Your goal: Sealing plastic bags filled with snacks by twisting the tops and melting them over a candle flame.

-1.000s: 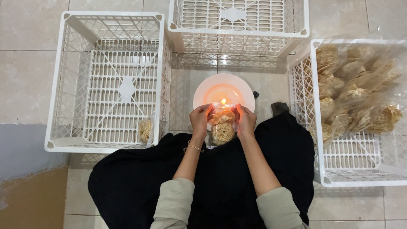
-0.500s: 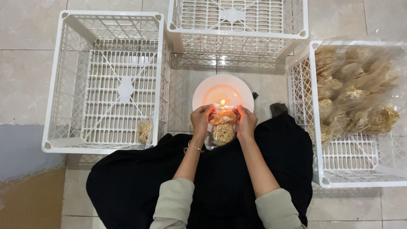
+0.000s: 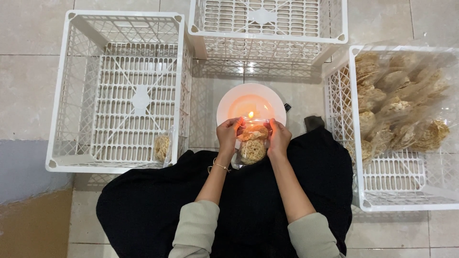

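Both hands, left [image 3: 228,135] and right [image 3: 278,138], grip a clear cracker bag [image 3: 252,143] between them, long axis running twelve to six. Its top edge meets the candle flame [image 3: 250,114] at twelve o'clock, above a white plate [image 3: 228,102].

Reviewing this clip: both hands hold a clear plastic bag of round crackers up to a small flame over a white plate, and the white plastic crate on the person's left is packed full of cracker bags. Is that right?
Not quite. The head view shows the white plastic crate on the person's left holding only one small bag of crackers; the packed one is the white crate on the right. Otherwise correct: the left hand and right hand hold the clear plastic bag of round crackers at the small flame over the white plate.
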